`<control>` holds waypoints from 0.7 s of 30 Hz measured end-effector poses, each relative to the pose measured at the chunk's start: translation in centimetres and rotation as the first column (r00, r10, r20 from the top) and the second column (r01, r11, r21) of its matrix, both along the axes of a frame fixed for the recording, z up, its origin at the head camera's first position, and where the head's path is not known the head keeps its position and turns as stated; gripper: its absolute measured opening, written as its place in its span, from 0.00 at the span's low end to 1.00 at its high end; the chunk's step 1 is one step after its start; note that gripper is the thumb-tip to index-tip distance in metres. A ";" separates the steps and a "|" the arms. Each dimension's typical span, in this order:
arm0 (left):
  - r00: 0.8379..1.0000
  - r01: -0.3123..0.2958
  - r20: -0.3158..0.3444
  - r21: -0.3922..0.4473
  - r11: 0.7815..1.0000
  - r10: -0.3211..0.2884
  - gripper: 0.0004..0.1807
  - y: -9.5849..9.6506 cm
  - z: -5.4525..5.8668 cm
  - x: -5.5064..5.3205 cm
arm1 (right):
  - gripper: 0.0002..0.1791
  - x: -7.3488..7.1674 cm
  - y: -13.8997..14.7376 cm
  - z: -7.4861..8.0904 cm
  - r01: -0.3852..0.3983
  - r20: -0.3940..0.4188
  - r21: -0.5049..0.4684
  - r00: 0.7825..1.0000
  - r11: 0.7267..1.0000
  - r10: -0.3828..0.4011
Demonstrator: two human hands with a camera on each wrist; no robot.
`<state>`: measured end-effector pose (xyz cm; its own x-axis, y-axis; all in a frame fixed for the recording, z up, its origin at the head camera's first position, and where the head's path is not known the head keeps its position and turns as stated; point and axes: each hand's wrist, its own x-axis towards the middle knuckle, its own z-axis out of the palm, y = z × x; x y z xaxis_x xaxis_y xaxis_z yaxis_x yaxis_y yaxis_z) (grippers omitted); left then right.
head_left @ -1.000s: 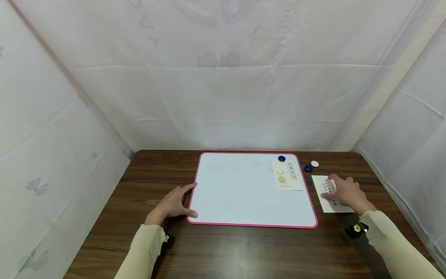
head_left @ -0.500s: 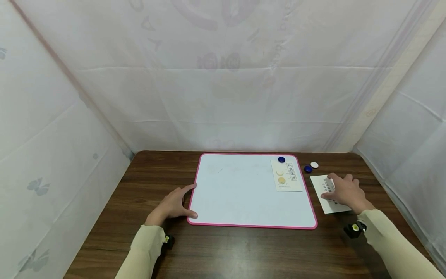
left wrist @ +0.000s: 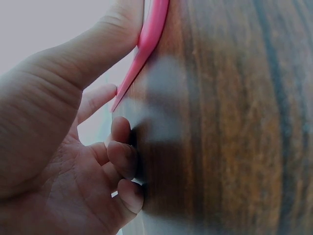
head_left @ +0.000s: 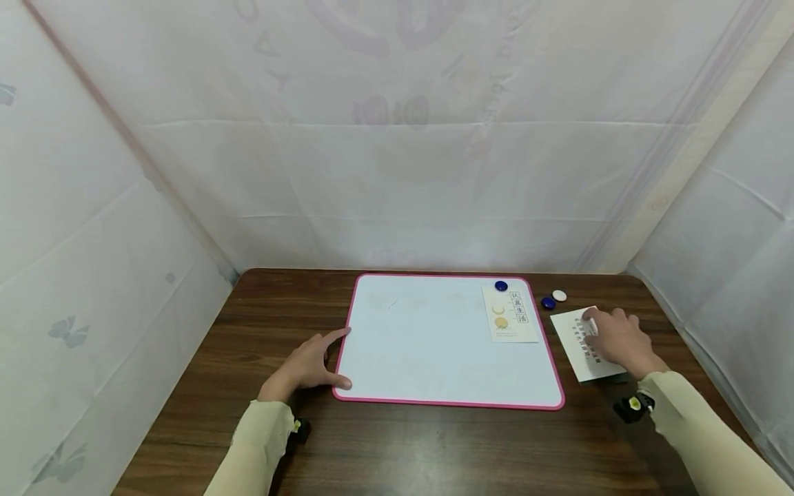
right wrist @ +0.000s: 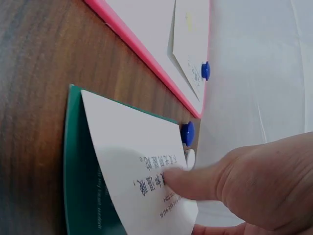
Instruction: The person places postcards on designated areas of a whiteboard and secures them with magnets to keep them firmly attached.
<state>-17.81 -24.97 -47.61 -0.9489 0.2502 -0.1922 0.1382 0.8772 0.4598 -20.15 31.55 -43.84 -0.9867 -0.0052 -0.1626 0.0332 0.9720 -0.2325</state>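
Note:
My left hand (head_left: 307, 364) rests at the near left corner of a pink-framed whiteboard (head_left: 409, 344). Its thumb lies over the frame, the index finger touches the left edge, and the other fingertips meet the table in the left wrist view. To the right of the board, my right hand (head_left: 620, 341) pinches a white printed card (head_left: 573, 337), thumb on its face and index finger at the far edge. This card stands tilted over a dark green card (right wrist: 80, 186) in the right wrist view. Its right part is hidden by the hand.
A cream printed card (head_left: 511, 332) lies on the board's right side under a blue round magnet (head_left: 501, 286). Beside the board's far right edge sit another blue magnet (head_left: 548, 303) and a white magnet (head_left: 560, 295). White curtains (head_left: 397, 172) enclose the brown wooden table (head_left: 397, 451).
The white card has turned a little and shifted slightly left under my right hand, with a dark edge now showing beneath it. My left hand and the board stay as they were.

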 end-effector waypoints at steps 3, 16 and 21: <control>1.000 0.000 -0.002 0.001 1.000 0.000 0.60 0.0 0.0 0.0 | 0.18 -0.1 0.3 0.4 -0.027 -0.035 -0.011 0.999 1.000 0.026; 1.000 0.004 0.001 -0.003 1.000 -0.004 0.61 0.0 0.0 -0.2 | 0.07 -0.7 0.2 1.8 -0.029 -0.096 -0.048 0.995 0.998 0.024; 1.000 -0.006 0.011 -0.006 1.000 0.006 0.60 0.1 0.1 -0.1 | 0.06 -1.0 0.1 1.8 -0.048 -0.142 -0.060 0.989 0.997 0.039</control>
